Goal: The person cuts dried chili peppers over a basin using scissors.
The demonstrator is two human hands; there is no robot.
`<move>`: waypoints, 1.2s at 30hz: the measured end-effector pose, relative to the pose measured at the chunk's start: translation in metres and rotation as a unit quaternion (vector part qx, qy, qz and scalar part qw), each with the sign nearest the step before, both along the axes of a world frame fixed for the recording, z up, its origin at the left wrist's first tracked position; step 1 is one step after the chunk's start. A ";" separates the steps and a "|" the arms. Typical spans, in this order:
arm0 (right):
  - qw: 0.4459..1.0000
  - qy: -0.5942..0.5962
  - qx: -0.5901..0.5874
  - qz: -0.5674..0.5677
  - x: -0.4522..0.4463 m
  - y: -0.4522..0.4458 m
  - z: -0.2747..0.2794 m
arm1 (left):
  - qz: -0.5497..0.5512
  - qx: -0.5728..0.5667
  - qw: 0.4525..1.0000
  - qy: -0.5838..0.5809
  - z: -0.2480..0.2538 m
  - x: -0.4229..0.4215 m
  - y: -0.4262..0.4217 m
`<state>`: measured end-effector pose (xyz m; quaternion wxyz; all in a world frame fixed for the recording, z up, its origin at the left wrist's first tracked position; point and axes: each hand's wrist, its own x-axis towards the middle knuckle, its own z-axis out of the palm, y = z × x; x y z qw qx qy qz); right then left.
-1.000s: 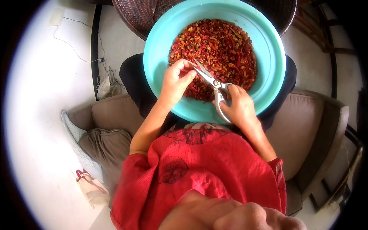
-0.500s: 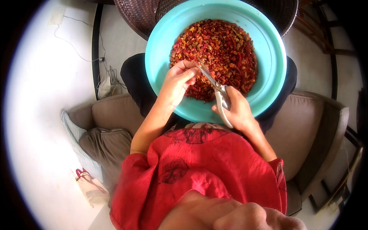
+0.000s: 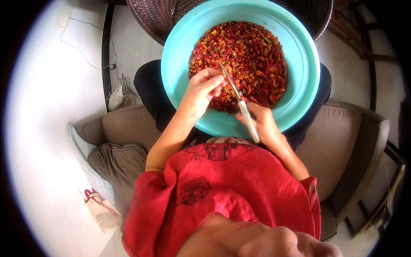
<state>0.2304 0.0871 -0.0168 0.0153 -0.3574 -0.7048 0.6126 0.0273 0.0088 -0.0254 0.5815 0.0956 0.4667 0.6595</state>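
A turquoise basin (image 3: 177, 85) rests across the lap, its bottom covered with cut red and orange dried chili peppers (image 3: 244, 55). Over the basin's near left part, my left hand (image 3: 201, 92) pinches thumb and fingers together; whatever is between them is too small to make out. My right hand (image 3: 262, 122) is wrapped round the white handle of a pair of scissors (image 3: 245, 113). The scissors are turned nearly edge-on, and their blades point up and left over the peppers, just right of my left fingertips.
Behind the basin stands a dark woven basket (image 3: 147, 17). The person sits on a brown sofa (image 3: 338, 141). Cables and a plastic bag (image 3: 116, 98) lie on the floor at left, with a cloth bag (image 3: 102, 210) nearer. A wooden frame (image 3: 353, 34) stands at far right.
The scissors have turned in my right hand from a flatter view to nearly edge-on, and their tip has risen slightly. My left hand has stayed almost in place.
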 end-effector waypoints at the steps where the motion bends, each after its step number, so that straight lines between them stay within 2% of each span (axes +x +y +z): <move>1: 1.000 -0.001 -0.005 0.002 0.001 0.000 -0.001 | 0.000 0.000 1.000 0.000 0.000 -0.002 -0.001; 3: 1.000 -0.002 -0.011 0.004 0.001 0.001 0.001 | -0.009 -0.006 1.000 0.018 0.000 -0.007 -0.005; 5: 0.994 -0.047 0.093 0.040 0.001 0.005 0.010 | -0.009 -0.016 0.999 0.051 -0.001 -0.011 -0.007; 6: 0.994 -0.048 0.092 0.040 0.000 0.006 0.012 | -0.011 -0.025 0.996 0.085 -0.002 -0.012 -0.007; 8: 0.981 -0.058 0.174 0.064 -0.001 0.009 0.013 | -0.023 -0.022 0.995 0.092 -0.001 -0.011 -0.008; 14: 0.956 -0.031 0.289 0.029 0.002 0.006 -0.005 | -0.080 -0.024 0.981 0.175 0.001 -0.015 -0.007; 21: 0.981 -0.044 0.189 0.015 0.007 0.001 -0.008 | -0.112 -0.046 0.952 0.282 -0.002 -0.018 -0.009; 25: 0.992 -0.036 0.122 -0.017 0.007 0.004 -0.003 | -0.106 -0.045 0.957 0.268 0.006 -0.014 -0.009; 27: 0.994 -0.027 0.101 -0.022 0.005 0.006 0.005 | -0.063 -0.043 0.990 0.116 0.006 -0.015 -0.010; 28: 0.995 -0.028 0.100 -0.005 0.005 0.007 0.007 | -0.062 -0.043 0.990 0.116 0.006 -0.015 -0.011; 30: 0.995 -0.029 0.099 0.011 0.005 0.009 0.011 | -0.052 -0.028 0.997 0.040 0.006 -0.011 -0.010; 32: 0.989 -0.044 0.129 0.053 0.003 0.009 0.015 | -0.039 -0.016 0.999 0.031 0.004 -0.006 -0.008; 36: 0.986 -0.026 0.159 0.040 0.001 0.005 0.011 | -0.023 0.001 1.000 0.019 0.002 -0.001 -0.005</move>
